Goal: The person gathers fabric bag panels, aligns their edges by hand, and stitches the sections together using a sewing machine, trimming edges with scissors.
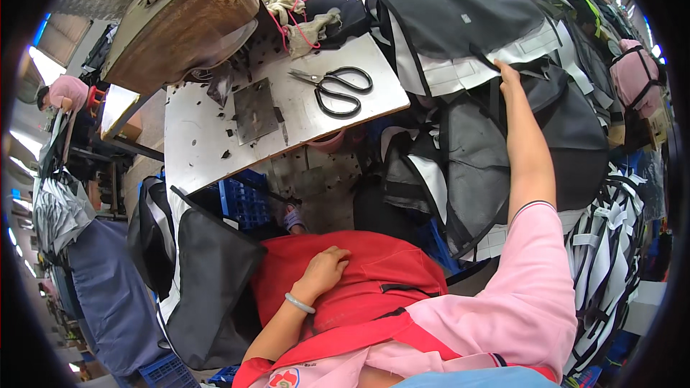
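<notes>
My right hand [509,74] reaches far out and rests flat on a heap of black and grey fabric pieces [474,158] with white lining, its fingers on the top piece. Whether it grips the cloth I cannot tell for sure; the fingers look spread on it. My left hand [325,271] lies loosely curled on my red apron [374,273] in my lap and holds nothing. A pale bracelet sits on that wrist.
A white worktable [215,129] carries black-handled scissors [338,88], a dark metal plate [255,110] and cloth gloves [305,25]. Blue crates [241,201] stand under it. More fabric pieces [194,273] hang at my left. Another person [66,92] works at far left.
</notes>
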A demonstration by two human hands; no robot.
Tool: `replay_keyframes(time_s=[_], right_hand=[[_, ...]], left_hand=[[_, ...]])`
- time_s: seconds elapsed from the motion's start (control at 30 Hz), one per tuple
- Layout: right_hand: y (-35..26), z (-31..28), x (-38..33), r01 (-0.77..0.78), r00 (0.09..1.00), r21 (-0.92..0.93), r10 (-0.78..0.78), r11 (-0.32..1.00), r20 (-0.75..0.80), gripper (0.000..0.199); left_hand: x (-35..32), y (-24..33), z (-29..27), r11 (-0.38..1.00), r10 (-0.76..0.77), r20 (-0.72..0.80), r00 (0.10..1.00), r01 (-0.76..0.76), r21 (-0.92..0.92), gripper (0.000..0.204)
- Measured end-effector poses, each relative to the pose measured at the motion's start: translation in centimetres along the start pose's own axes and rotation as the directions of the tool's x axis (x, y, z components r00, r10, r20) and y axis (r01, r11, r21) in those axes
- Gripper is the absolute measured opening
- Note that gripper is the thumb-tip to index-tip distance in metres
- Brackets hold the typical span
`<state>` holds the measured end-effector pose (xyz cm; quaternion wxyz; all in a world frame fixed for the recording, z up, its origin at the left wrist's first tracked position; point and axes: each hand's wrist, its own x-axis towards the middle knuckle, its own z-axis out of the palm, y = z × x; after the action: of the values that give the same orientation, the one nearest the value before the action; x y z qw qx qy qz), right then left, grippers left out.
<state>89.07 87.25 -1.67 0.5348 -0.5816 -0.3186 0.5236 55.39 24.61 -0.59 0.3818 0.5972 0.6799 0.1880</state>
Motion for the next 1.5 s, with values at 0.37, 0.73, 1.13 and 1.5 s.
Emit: replay_keyframes(time_s=[0.37,0.73,1.13,1.5], right_hand=[[-2.0,-9.1,-4.3,0.124,0.962,-0.250,-0.054,0.960,0.268,0.047],[-3.7,-3.2,-27.9,0.654,0.680,-0.430,-0.233,0.623,0.695,0.030],[10.6,14.0,-58.7,0.772,-0.149,-0.097,0.327,0.628,0.933,0.073],[15.9,17.1,-62.6,0.359,-0.105,-0.277,0.333,0.891,0.937,0.015]], left_hand=[[1.3,-2.5,2.2,0.999,0.050,-0.036,0.998,-0.051,-0.015,0.020],[-3.6,-2.4,-0.2,0.990,0.000,-0.311,0.951,-0.045,-0.135,0.021],[-14.0,-2.0,-3.0,0.972,-0.086,-0.569,0.818,-0.056,-0.227,0.016],[-26.4,-2.4,-5.7,0.947,-0.274,-0.879,0.391,-0.052,-0.318,0.016]])
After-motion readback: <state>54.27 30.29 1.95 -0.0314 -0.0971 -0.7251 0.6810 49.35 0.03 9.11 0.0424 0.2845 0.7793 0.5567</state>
